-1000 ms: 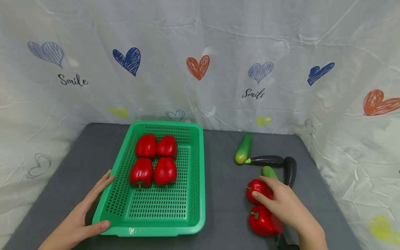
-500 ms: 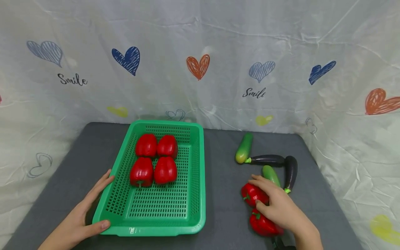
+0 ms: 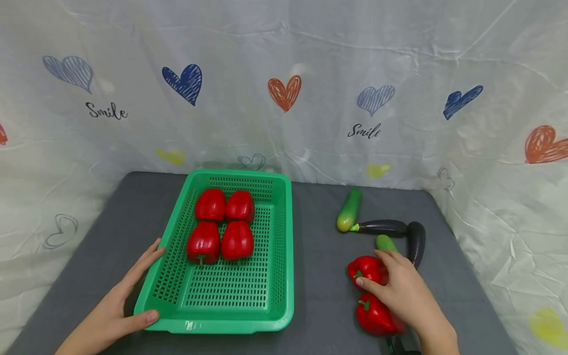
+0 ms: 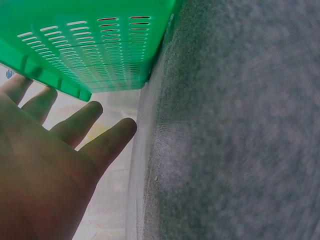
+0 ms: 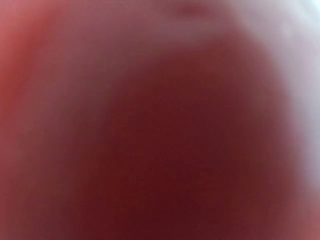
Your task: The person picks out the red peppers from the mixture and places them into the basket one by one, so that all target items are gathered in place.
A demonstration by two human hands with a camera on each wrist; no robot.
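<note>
In the head view my right hand [image 3: 405,290] is over a red bell pepper [image 3: 366,267], with the thumb on its near side and the fingers curled over its far side. A second red bell pepper [image 3: 377,316] lies just below, partly under the palm. The right wrist view is filled by blurred dark red. My left hand [image 3: 112,306] rests at the left side of a green plastic basket [image 3: 287,246], thumb on the front rim. In the left wrist view its straight fingers [image 4: 80,124] spread beside the basket wall [image 4: 85,40]. Several red bell peppers [image 3: 203,242] sit inside the basket.
Beyond the right hand lie a green cucumber-like vegetable [image 3: 349,211], a dark eggplant [image 3: 382,227] and another eggplant [image 3: 416,242]. A light green vegetable [image 3: 385,242] is partly hidden by the hand. A dark object [image 3: 395,344] shows at the bottom edge. A white printed curtain [image 3: 319,59] hangs behind the grey table.
The right hand and its bell pepper shifted left and turned a little, then moved slightly back right, the thumb coming onto the pepper's near side. The left hand and basket stayed put.
</note>
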